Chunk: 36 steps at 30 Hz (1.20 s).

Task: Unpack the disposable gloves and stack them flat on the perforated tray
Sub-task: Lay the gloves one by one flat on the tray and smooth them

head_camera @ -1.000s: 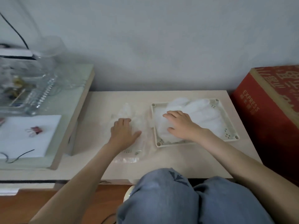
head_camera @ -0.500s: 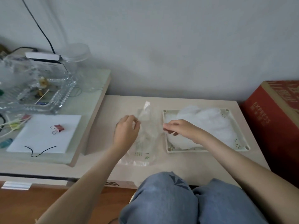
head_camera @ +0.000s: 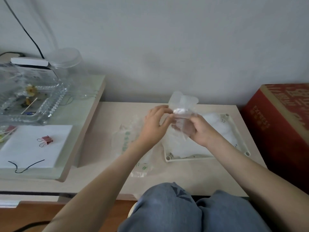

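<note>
A clear disposable glove (head_camera: 182, 104) is lifted above the table, its fingers pointing up. My left hand (head_camera: 154, 125) pinches its left edge and my right hand (head_camera: 199, 129) grips its lower right part. Below and to the right lies the white perforated tray (head_camera: 234, 131), holding a flat pile of translucent gloves (head_camera: 215, 129). The clear glove package (head_camera: 132, 143) with green print lies flat on the table left of the tray, partly under my left forearm.
A red cardboard box (head_camera: 282, 123) stands right of the table. On the raised shelf to the left sit a glass tray (head_camera: 31, 104), a clear jar (head_camera: 65, 62), white paper with a red binder clip (head_camera: 46, 140) and a black cord. My knees are below the table's front edge.
Both hands left the table and tray, pulled a glove from the package and raised it between them. The camera also shifted, showing more of the left shelf.
</note>
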Available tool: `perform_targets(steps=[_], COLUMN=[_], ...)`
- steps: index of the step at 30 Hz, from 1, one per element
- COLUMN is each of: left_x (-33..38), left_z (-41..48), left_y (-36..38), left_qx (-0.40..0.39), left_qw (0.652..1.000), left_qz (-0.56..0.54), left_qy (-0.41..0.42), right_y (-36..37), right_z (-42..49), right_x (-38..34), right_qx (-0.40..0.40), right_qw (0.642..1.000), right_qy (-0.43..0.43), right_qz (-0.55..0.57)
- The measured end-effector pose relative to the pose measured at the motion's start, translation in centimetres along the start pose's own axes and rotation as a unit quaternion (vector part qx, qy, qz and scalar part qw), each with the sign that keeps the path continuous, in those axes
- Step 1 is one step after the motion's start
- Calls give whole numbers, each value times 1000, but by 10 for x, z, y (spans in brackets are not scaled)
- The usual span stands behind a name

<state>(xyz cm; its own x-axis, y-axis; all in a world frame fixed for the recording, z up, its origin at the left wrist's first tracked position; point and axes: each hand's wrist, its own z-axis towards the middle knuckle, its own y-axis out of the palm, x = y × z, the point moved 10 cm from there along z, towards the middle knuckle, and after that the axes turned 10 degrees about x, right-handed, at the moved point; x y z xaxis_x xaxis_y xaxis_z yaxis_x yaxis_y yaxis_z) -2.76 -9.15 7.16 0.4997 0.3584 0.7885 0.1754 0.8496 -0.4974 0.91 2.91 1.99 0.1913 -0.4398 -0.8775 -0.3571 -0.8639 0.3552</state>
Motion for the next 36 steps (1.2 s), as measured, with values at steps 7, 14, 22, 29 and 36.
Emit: perform_targets(steps=[7,14,22,29,36], left_x=[-53,-36,-57,-66,-70], left_z=[-6,-3,-1,3,2], left_y=[43,76,90,95,95], left_qx=[-48,-102,-105,-107,-132], left_qw=[922,927,953,962,959], left_qz=[-187,-198,-69,30,134], left_qy=[-337,-301,-277,-248,-214], right_y=[-40,-80,-171,-190,-203], right_z=[-19,-18,-16,-21,-27], right_x=[-14,-6,13,13,6], right_qx=[19,77,287,291,340], right_qw=[993,989,957,952,930], right_qy=[0,18,5,4,-7], right_qz=[120,122,48,-93,-136])
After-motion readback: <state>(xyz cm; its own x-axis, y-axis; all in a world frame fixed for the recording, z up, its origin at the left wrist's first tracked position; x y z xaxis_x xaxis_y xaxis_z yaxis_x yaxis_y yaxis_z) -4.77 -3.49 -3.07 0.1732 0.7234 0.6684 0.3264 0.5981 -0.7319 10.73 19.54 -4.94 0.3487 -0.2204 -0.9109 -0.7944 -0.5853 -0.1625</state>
